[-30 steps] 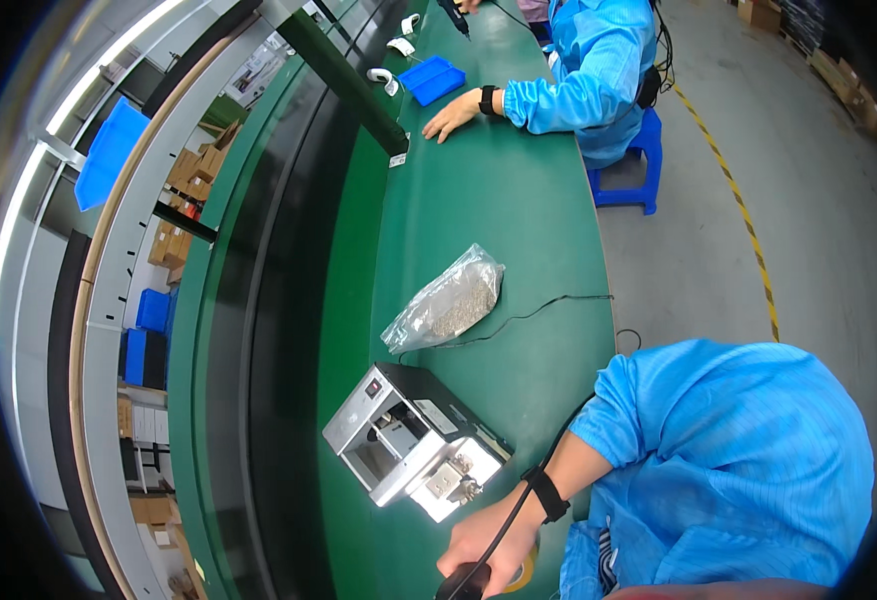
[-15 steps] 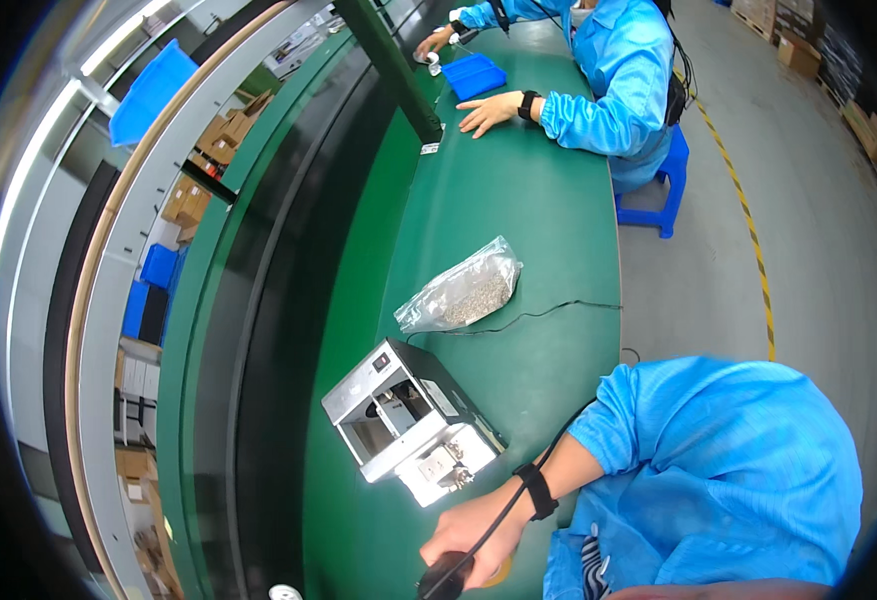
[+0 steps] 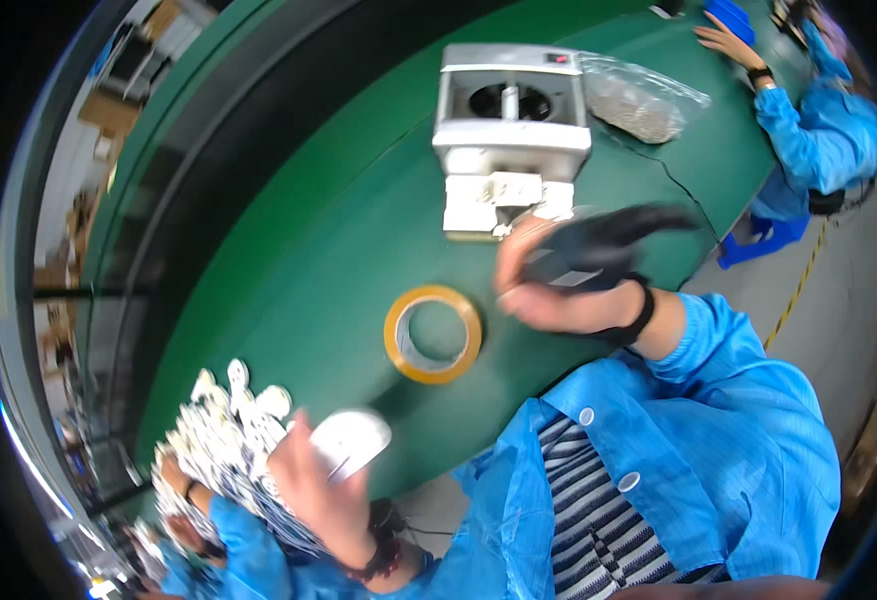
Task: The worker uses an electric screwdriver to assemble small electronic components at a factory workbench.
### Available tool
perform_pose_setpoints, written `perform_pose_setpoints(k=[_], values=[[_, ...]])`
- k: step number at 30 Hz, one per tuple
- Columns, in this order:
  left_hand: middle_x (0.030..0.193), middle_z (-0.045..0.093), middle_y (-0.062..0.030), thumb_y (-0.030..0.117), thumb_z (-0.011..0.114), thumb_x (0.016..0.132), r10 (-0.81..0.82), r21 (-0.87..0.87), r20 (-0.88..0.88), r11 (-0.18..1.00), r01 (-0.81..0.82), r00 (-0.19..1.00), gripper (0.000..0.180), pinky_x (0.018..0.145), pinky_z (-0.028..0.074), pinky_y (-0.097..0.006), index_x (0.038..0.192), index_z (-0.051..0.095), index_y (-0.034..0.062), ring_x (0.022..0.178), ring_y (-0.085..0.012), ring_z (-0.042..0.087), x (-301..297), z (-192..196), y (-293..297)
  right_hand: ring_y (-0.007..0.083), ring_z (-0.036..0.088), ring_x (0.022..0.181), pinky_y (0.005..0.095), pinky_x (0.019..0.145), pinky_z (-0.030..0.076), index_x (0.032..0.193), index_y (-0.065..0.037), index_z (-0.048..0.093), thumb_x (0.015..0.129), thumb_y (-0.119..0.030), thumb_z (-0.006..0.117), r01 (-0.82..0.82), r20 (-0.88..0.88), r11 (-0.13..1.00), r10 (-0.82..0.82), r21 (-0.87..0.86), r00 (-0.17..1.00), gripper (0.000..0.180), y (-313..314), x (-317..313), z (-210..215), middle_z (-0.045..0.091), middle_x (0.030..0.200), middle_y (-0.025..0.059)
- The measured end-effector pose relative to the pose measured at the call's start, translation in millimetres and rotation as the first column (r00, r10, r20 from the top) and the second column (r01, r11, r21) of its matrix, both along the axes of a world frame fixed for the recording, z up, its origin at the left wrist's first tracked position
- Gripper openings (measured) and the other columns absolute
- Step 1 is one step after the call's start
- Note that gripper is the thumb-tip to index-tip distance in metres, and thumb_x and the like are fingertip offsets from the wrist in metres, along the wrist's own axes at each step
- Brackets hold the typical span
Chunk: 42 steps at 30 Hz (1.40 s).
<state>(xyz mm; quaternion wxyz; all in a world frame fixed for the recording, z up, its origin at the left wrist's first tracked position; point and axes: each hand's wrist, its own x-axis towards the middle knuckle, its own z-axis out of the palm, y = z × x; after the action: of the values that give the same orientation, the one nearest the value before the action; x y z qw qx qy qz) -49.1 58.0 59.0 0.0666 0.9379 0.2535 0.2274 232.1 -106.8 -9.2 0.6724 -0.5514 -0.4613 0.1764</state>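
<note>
My right hand [image 3: 548,290] is closed around a black corded handheld tool [image 3: 598,245], smeared by motion. It is just below a grey-white metal box [image 3: 513,150] with an open front and a switch, probably a screw feeder. At the lower left, my left hand [image 3: 313,490] holds a smooth white round piece [image 3: 353,440] between thumb and fingers. A roll of amber tape [image 3: 470,345] lies flat on the green table [image 3: 288,290], between my two hands. Left of my left hand is a heap of white round-ended parts with cords [image 3: 223,430].
A clear plastic bag [image 3: 638,105] of small metallic pieces lies beside the box, with a thin black cable near it. One co-worker [image 3: 828,140] sits at the far right beside a blue tray [image 3: 730,20]. Another co-worker's hand [image 3: 183,475] is at the white heap.
The view has swung left and down, bringing the tape roll, the white heap and my left hand with the white piece into sight. My right hand has lifted the black tool.
</note>
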Motion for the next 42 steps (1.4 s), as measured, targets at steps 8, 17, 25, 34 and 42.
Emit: perform_pose_setpoints(k=[8, 17, 25, 34, 42], values=[[0.108, 0.062, -0.0117, 0.020, 0.089, 0.058, -0.076, -0.234, -0.006, 0.970, 0.073, 0.997, 0.077, 0.080, 0.048, -0.040, 0.128, 0.060, 0.0058, 0.094, -0.0307, 0.058, 61.3, -53.7, -23.5, 0.0161, 0.057, 0.064, 0.0301, 0.063, 0.048, 0.098, -0.002, 0.047, 0.084, 0.005, 0.056, -0.071, -0.287, 0.997, 0.065, -0.010, 0.956, 0.018, -53.9, -6.7, 6.3, 0.056, 0.076, 0.0113], [0.132, 0.052, -0.0140, 0.032, 0.086, 0.064, -0.100, -0.258, -0.172, 0.965, 0.053, 0.980, 0.073, 0.089, 0.044, -0.045, 0.125, 0.056, 0.0067, 0.104, -0.0336, 0.056, 76.5, -60.4, -19.7, 0.0151, 0.057, 0.063, 0.0276, 0.061, 0.048, 0.102, -0.002, 0.049, 0.088, -0.016, 0.070, -0.034, -0.308, 0.999, 0.039, 0.022, 0.950, 0.030, -58.1, -12.6, -2.5, 0.061, 0.077, 0.0128], [0.132, 0.052, -0.0136, 0.048, 0.082, 0.063, -0.180, -0.186, -0.210, 0.972, 0.142, 0.961, 0.079, 0.081, 0.043, -0.042, 0.126, 0.056, 0.0093, 0.097, -0.0298, 0.056, 85.9, -62.7, -23.7, 0.0146, 0.056, 0.059, 0.0288, 0.056, 0.046, 0.095, -0.006, 0.048, 0.087, -0.026, 0.071, -0.091, -0.294, 0.992, 0.111, 0.083, 0.949, 0.032, -39.1, 3.6, 28.4, 0.059, 0.073, 0.0097], [0.127, 0.054, -0.0128, 0.053, 0.078, 0.067, -0.164, -0.192, -0.144, 0.972, 0.135, 0.976, 0.077, 0.080, 0.043, -0.041, 0.127, 0.057, 0.0092, 0.095, -0.0300, 0.056, 85.4, -69.3, -23.8, 0.0127, 0.059, 0.064, 0.0269, 0.061, 0.050, 0.098, -0.002, 0.047, 0.089, -0.003, 0.059, -0.113, -0.100, 0.973, 0.135, 0.201, 0.986, 0.016, 15.2, 23.2, 58.1, 0.062, 0.078, 0.0149], [0.130, 0.055, -0.0125, 0.057, 0.073, 0.072, -0.164, -0.189, -0.114, 0.972, 0.140, 0.980, 0.074, 0.079, 0.043, -0.041, 0.126, 0.059, 0.0085, 0.096, -0.0293, 0.057, 83.4, -74.2, -22.3, 0.0107, 0.058, 0.059, 0.0248, 0.056, 0.050, 0.100, 0.000, 0.049, 0.093, -0.012, 0.061, -0.072, -0.039, 0.967, 0.084, 0.242, 0.996, 0.018, 22.0, 29.5, 54.3, 0.063, 0.075, 0.0136]])
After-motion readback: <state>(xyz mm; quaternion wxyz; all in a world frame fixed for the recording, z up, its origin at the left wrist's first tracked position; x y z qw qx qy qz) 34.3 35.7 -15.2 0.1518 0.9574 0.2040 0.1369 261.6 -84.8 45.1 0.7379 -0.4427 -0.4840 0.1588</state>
